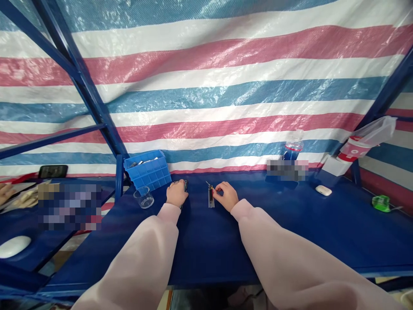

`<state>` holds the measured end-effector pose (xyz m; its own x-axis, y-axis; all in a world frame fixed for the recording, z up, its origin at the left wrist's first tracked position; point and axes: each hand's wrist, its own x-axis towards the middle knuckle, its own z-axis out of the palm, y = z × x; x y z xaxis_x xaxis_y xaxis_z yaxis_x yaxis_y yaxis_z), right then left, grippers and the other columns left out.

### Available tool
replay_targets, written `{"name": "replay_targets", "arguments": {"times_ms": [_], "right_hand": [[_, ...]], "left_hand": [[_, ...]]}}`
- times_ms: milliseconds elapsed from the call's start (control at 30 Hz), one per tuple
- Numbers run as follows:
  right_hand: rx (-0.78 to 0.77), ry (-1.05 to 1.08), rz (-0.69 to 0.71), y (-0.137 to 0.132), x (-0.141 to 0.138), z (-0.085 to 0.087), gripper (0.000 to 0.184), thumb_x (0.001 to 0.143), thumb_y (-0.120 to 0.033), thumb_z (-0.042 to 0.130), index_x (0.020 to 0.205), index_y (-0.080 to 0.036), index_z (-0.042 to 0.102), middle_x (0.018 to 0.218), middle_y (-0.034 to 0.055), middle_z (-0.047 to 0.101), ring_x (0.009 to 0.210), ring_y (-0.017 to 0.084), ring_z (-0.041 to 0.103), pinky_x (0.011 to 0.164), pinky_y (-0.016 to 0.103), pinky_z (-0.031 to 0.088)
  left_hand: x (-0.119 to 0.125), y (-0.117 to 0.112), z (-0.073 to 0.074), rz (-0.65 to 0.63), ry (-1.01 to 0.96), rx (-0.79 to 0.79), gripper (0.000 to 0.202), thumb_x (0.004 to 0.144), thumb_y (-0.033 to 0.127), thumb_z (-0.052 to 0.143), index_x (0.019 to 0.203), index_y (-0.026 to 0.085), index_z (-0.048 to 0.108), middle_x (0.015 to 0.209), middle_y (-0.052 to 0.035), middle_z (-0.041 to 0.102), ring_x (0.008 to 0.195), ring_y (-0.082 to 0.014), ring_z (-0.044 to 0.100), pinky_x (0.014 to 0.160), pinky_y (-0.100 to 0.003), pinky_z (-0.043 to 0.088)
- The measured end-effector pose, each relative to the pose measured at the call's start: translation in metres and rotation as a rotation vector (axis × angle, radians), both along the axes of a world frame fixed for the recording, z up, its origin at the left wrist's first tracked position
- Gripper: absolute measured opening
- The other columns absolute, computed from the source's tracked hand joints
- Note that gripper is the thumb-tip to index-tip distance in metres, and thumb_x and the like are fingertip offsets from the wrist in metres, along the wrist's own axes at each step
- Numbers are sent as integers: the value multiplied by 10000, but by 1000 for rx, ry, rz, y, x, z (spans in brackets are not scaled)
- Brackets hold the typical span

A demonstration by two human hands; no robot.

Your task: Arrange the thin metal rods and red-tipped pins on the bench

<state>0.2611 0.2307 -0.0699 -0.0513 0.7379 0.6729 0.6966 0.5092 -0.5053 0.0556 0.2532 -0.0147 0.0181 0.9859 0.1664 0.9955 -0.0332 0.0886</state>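
My left hand [177, 193] is closed over a dark, narrow object [186, 186] lying on the blue table [206, 249]; most of it is hidden beneath the palm. To its right lies a small group of slender dark and silvery pieces [211, 199], too small to name. My right hand [227, 196] is at their right side, thumb and index finger pinched together at their upper end. Whatever those fingertips hold cannot be made out. A clear plastic cup [143, 198] stands left of my left hand, in front of a blue compartment bin [148, 170] with metallic pieces in it.
A bottle with a dark label [292, 148], a white earbud case [323, 190], a green wrapper [381, 203] and a red-and-white cup [353, 150] are on the right. At left are a phone [53, 171], a white mouse [15, 246] and another person's hand [5, 193].
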Motion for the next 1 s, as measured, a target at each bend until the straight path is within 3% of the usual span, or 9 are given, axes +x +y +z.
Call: {"name": "replay_targets", "arguments": {"times_ms": [333,500,600,700,833,1000], "right_hand": [[-37,80,7,-1,-2,0,113,748,-204,527,638,-202,506,667,-1,517,671,142,485,646,262,399],[-32,111,-5,-3,-5,3,115,752,-203,517,638,-202,502,654,3,513,665,145,484,634,267,404],[-6,122,15,-3,-7,6,104,746,-175,507,646,-203,498,662,3,517,662,141,479,633,265,402],[16,117,58,-4,-7,9,94,737,-160,512,656,-203,494,664,1,517,653,139,475,635,266,400],[19,102,110,-5,-8,11,82,732,-145,513,674,-201,495,671,2,520,668,140,481,640,268,397],[41,83,155,-3,-11,8,70,719,-148,518,680,-201,492,675,-1,531,667,138,493,674,282,399]], "left_hand": [[7,-5,-8,-43,-38,134,288,702,188,538,986,159,573,985,-112,581,991,-269,501,804,-360,401],[20,-11,-12,-283,-385,285,190,816,286,466,897,178,598,814,-59,583,855,-203,530,788,-328,421],[29,-17,-14,-401,-584,207,235,845,342,437,890,197,616,811,-45,597,780,-172,540,723,-293,441],[36,-22,-18,-440,-713,99,266,849,372,439,921,202,631,873,-48,614,788,-166,552,684,-267,447],[39,-24,-22,-412,-861,-30,304,839,395,457,963,190,645,886,-45,624,719,-145,559,613,-241,445],[44,-23,-22,-391,-1018,-125,329,803,425,500,893,159,671,824,-45,631,743,-155,568,656,-240,462]]}}
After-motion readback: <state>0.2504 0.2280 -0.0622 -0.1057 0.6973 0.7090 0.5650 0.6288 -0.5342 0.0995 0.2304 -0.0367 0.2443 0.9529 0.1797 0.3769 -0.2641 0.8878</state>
